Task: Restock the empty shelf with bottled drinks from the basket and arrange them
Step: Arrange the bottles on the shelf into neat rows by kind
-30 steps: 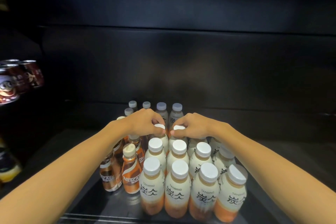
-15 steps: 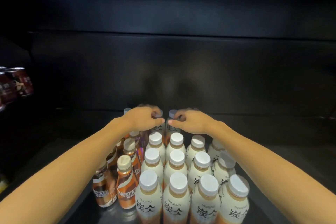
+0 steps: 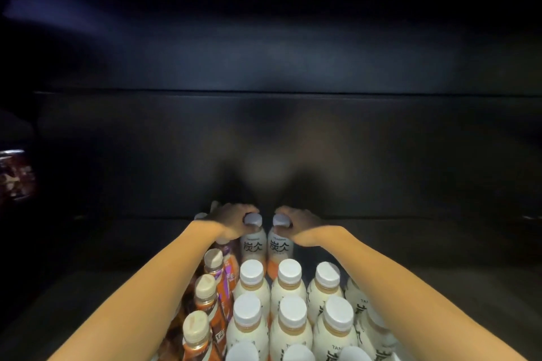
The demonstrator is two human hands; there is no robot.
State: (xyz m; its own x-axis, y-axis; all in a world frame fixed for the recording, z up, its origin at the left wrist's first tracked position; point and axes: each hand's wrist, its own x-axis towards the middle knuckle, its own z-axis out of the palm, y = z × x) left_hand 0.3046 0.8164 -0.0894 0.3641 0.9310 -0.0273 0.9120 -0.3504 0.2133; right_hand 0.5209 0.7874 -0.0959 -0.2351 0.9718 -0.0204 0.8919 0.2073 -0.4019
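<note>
Both arms reach deep into the dark, black-walled shelf, and each hand has a bottle by the neck. The left hand curls its grip over the pale grey cap of a cream-and-orange bottled drink with black characters on its label, and the right hand is clenched the same way round the cap of a matching bottle standing just beside it; the two bottles are upright and nearly touching, far back on the shelf near the rear wall. In front of them, closer to the person, stand rows of the same white-capped cream bottles, packed shoulder to shoulder and upright. To their left, under the left forearm, runs a line of brown-and-orange coffee bottles with beige caps, one of them with a purple label. A couple more grey caps peek out behind the left hand, too dim to tell much. At the far left edge, blurred in the dark, sit some red cans on a neighbouring shelf.
</note>
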